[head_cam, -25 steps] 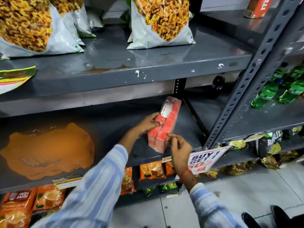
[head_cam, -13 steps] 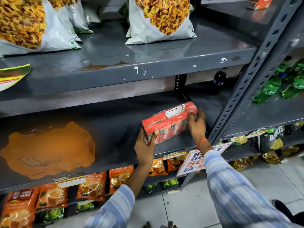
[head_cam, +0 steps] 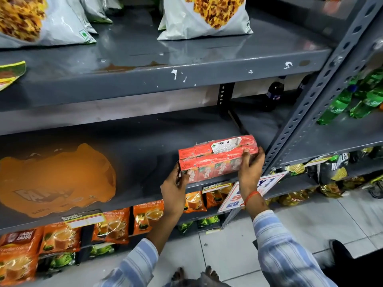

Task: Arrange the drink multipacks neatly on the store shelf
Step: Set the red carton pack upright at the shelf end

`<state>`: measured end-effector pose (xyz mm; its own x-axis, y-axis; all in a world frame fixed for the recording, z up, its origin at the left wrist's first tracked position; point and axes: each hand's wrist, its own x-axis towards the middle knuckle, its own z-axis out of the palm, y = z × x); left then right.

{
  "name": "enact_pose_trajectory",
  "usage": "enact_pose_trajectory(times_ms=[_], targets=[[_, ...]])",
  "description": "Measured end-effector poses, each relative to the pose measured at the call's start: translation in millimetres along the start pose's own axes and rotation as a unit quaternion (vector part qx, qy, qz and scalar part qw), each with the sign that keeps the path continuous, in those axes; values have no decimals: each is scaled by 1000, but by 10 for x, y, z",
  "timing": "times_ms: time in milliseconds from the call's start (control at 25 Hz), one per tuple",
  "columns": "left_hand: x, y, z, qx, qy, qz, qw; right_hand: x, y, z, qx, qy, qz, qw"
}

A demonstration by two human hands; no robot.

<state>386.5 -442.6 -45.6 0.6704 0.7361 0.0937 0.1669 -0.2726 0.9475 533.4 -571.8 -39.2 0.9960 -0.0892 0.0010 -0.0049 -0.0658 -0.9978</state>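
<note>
While it lies on its side at the front right of the middle shelf point(head_cam: 145, 141), the red drink multipack point(head_cam: 217, 157) is clasped at both ends: left hand point(head_cam: 174, 189) on its left end, right hand point(head_cam: 251, 164) on its right, beside the grey upright point(head_cam: 306, 104).

**Operator:** State the position of the drink multipack point(head_cam: 217, 157).

**Technician:** It lies lengthwise on the middle shelf point(head_cam: 132, 141), at the front edge, just left of the slotted upright point(head_cam: 323, 83). The left hand point(head_cam: 174, 189) is at its left end, the right hand point(head_cam: 249, 164) at its right end.

**Operator:** Surroundings?

**Technician:** Snack bags point(head_cam: 205, 17) stand on the shelf above; tea pouches point(head_cam: 112, 224) sit below; bottles point(head_cam: 339, 104) lie right of the upright.
</note>
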Motion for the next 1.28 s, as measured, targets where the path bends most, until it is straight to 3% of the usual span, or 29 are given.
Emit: enact_pose_trajectory(times_ms=[480,760,920,1160,1280], targets=[[-49,89,-60,-14,-21,-4,1000,-45,-4,-62,-39,9,13,999],[-124,121,-157,-5,14,-21,1000,-152,-80,-28,-11,61,2,998],[-91,29,-453,1,20,-31,999,-271,-89,53,58,22,5,998],[-13,-80,-714,29,25,-31,999,-445,-132,189,78,-3,38,996],[-12,-55,-798,81,31,-18,996,-641,-248,270,-8,-7,-15,1000]])
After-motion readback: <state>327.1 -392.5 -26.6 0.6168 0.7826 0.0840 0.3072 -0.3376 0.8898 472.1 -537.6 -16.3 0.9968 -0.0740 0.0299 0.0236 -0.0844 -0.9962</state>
